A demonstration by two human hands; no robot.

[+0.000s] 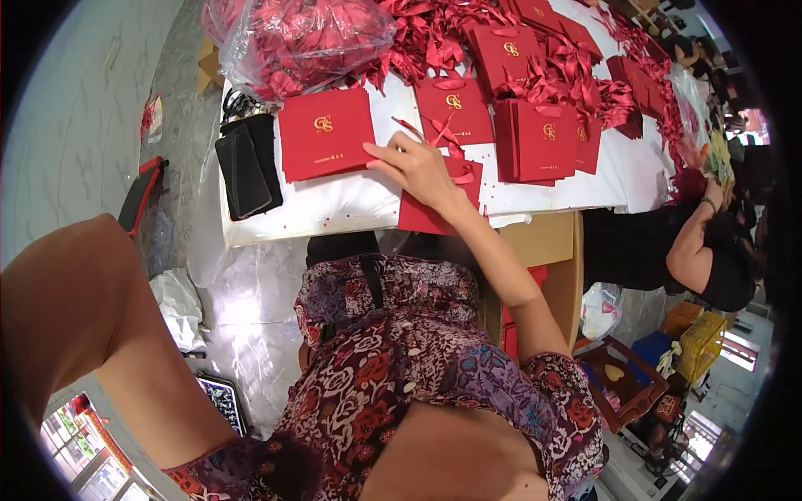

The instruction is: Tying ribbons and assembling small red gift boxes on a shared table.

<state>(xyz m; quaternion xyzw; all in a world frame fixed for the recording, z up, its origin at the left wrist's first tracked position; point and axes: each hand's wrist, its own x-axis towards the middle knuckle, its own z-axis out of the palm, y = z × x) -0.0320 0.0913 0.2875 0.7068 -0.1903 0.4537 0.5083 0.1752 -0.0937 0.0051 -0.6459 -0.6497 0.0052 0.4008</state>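
The surface point(351, 203) runs across the upper view under a smooth white cover, its near edge bowed by the lens. On its far left bulges a clear, crinkled plastic bag point(301, 46) packed with red ribbon. The left arm point(138, 367) rises from its patterned sleeve and bends sharply at the elbow; its hand lies out of view, so I cannot tell its state. The right forearm point(497, 263) reaches up and inward at a slant, over a flat red piece point(428, 213) at the near edge. A neat stack of red rectangles point(322, 138), stiff and paper-like, lies front left on the cover. The right hand point(412, 169) is palm-down, wrist slightly bent, fingers loosely curled, its fingertips at the stack's right edge; whether they pinch it, I cannot tell. Left of the stack rests a smooth black phone-shaped slab point(242, 173) with rounded corners. Glossy ribbon loops point(449, 132) twist just beside the knuckles. A shiny gold emblem point(323, 124) marks the stack's top, and tiny red flecks point(327, 222) dot the cover.
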